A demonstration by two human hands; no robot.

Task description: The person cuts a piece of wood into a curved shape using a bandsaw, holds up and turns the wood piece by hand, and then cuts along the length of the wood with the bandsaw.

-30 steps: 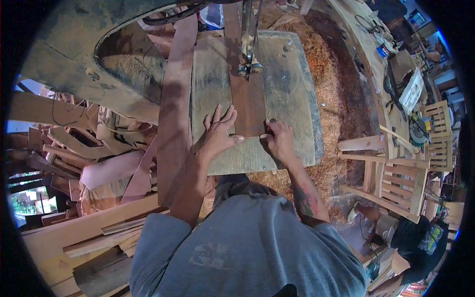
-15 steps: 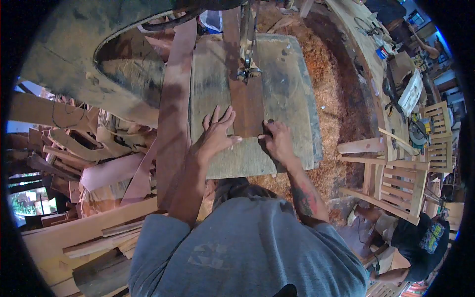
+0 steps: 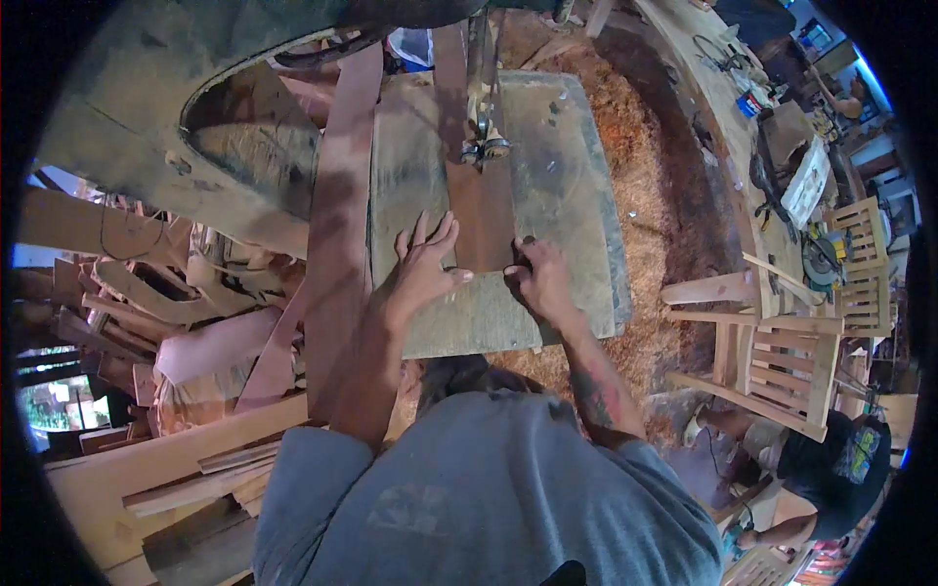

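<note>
The dark reddish-brown flat wooden board [image 3: 481, 220] lies on the worn square wooden machine table [image 3: 562, 225], its near end short of the table's front edge. We judge the pass well advanced: a long stretch lies beyond the metal guide assembly with round rollers [image 3: 497, 148], while a shorter stretch remains on our side. The guide hides the contact point, so the cut itself is probably there, though we cannot confirm it.

Our left hand [image 3: 420, 278] is set with fingers spread open at the board's left edge, thumb extended to the near-left corner. Our right hand [image 3: 543, 278] is at the near-right corner, fingers bent inward and thumb extended; whether it grips, we cannot tell. Orange-brown sawdust [image 3: 650, 220] lies right of the table.

Compared with one second earlier, we note that the near stretch is slightly shorter, and both hands have advanced with it. At lower right, the co-worker in a dark shirt [image 3: 848, 488] has shifted an arm.
</note>
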